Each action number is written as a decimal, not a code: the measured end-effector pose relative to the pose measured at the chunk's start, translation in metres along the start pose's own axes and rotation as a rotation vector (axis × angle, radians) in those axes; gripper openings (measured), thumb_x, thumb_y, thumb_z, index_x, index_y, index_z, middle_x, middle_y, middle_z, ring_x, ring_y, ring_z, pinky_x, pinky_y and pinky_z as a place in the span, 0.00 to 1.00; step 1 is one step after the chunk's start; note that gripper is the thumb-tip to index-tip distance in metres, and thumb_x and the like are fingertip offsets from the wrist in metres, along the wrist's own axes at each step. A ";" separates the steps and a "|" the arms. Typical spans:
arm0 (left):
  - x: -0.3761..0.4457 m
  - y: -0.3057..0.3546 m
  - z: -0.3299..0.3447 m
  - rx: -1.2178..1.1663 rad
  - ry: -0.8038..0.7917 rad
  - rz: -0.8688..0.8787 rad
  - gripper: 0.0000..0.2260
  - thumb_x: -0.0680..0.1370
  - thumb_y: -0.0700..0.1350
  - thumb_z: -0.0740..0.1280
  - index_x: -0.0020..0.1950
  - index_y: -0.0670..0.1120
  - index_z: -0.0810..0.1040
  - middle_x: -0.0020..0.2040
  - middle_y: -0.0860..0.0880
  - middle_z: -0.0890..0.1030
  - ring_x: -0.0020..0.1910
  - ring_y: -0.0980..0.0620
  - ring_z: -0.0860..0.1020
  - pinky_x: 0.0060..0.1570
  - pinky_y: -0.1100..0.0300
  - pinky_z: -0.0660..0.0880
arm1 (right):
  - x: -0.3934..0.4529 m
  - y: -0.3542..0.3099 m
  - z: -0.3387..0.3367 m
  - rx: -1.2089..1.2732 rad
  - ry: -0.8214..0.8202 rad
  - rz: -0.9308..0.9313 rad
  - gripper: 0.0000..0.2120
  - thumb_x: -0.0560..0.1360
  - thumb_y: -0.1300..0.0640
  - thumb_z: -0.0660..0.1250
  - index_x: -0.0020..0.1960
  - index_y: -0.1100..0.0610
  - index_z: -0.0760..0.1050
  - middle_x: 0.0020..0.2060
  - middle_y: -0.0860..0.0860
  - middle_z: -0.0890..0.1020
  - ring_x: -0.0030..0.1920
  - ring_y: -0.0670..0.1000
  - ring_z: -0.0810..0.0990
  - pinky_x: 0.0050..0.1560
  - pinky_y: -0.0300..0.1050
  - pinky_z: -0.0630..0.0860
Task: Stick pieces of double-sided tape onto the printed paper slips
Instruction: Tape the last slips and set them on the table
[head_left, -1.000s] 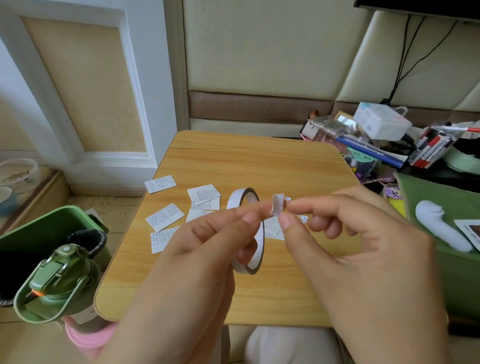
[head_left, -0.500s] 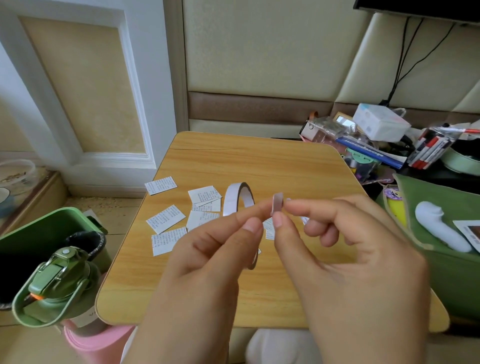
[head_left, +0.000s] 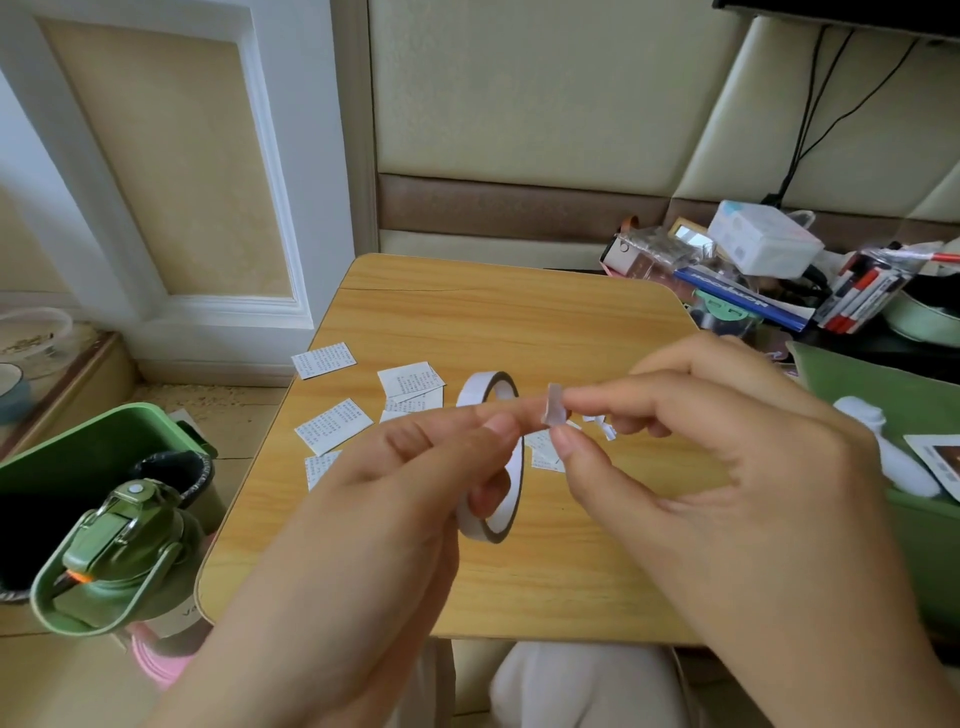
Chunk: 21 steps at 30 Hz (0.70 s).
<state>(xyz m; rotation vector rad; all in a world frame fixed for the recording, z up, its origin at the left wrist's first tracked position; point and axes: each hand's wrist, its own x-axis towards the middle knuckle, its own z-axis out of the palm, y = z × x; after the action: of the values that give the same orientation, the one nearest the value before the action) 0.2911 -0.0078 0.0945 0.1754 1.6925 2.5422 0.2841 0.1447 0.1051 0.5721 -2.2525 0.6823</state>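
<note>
Wooden tabletop (head_left: 519, 322) carries slips (head_left: 332, 425) at nine o'clock. Left hand (head_left: 395, 483) fingers grip roll (head_left: 491, 457); right hand (head_left: 701, 457) fingers pinch tape piece (head_left: 554, 404), now torn free, ready for sticking.

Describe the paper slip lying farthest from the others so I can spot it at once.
Start at the wooden table and look to its left edge, near the white door frame. One printed paper slip lies there alone, beyond the cluster of slips beside the tape roll. Unlike those, it touches or overlaps no other slip.
</note>
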 end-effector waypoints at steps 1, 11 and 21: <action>0.000 0.000 0.000 0.012 0.004 0.000 0.12 0.67 0.47 0.65 0.43 0.47 0.86 0.28 0.53 0.66 0.31 0.56 0.65 0.42 0.56 0.58 | 0.000 0.000 0.000 0.004 -0.003 0.001 0.03 0.68 0.55 0.74 0.41 0.52 0.83 0.33 0.48 0.76 0.37 0.45 0.72 0.41 0.33 0.68; 0.001 0.002 -0.002 0.103 0.012 0.031 0.11 0.67 0.48 0.65 0.42 0.50 0.87 0.27 0.53 0.67 0.32 0.56 0.65 0.42 0.56 0.59 | 0.003 0.004 0.003 0.266 -0.073 0.130 0.05 0.69 0.51 0.68 0.40 0.50 0.82 0.33 0.44 0.77 0.37 0.45 0.75 0.40 0.27 0.67; 0.003 0.000 -0.004 0.112 0.009 -0.004 0.11 0.67 0.48 0.65 0.43 0.49 0.86 0.29 0.52 0.68 0.32 0.57 0.66 0.42 0.57 0.60 | 0.001 0.004 0.009 0.320 -0.077 0.165 0.06 0.68 0.50 0.68 0.40 0.49 0.82 0.33 0.44 0.76 0.38 0.44 0.74 0.41 0.26 0.66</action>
<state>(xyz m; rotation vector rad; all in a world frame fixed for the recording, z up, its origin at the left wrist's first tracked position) 0.2879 -0.0114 0.0933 0.1672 1.8378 2.4501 0.2769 0.1424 0.0992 0.5753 -2.2944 1.1344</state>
